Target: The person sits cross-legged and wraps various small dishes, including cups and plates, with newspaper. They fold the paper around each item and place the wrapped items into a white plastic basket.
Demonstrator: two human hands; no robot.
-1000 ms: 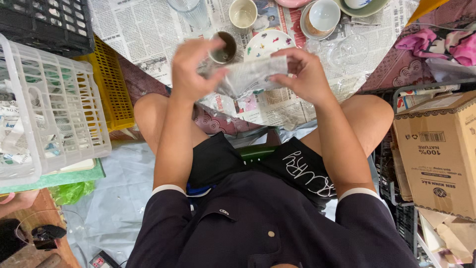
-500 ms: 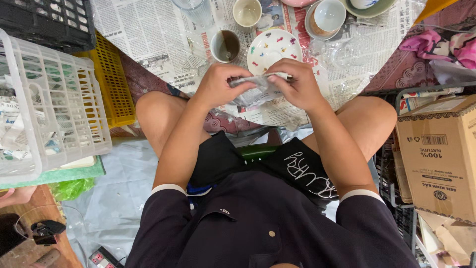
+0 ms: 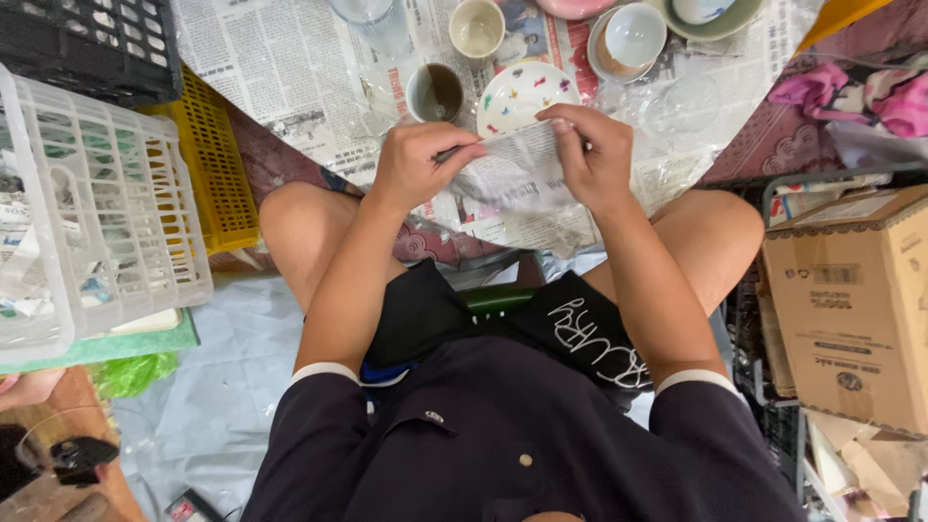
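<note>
I sit on the floor with my knees apart. My left hand (image 3: 421, 161) and my right hand (image 3: 591, 155) both grip a bundle of crumpled newspaper (image 3: 514, 174), wrapped around something hidden inside. The bundle is held above my lap, near the edge of spread newspaper sheets (image 3: 300, 68). Just beyond my hands stand a white saucer with coloured specks (image 3: 517, 89) and a small brown-stained cup (image 3: 434, 94).
More cups and bowls (image 3: 630, 37) and a glass (image 3: 372, 19) stand on the newspaper farther out. A white plastic basket (image 3: 92, 193), a yellow crate (image 3: 208, 159) and a black crate (image 3: 87, 39) stand on the left. A cardboard box (image 3: 851, 300) is on the right, pink cloth (image 3: 860, 97) beyond it.
My hands have come down and toward me with the paper bundle, folding it tighter. The saucer and cup, partly hidden before, now show beyond my hands.
</note>
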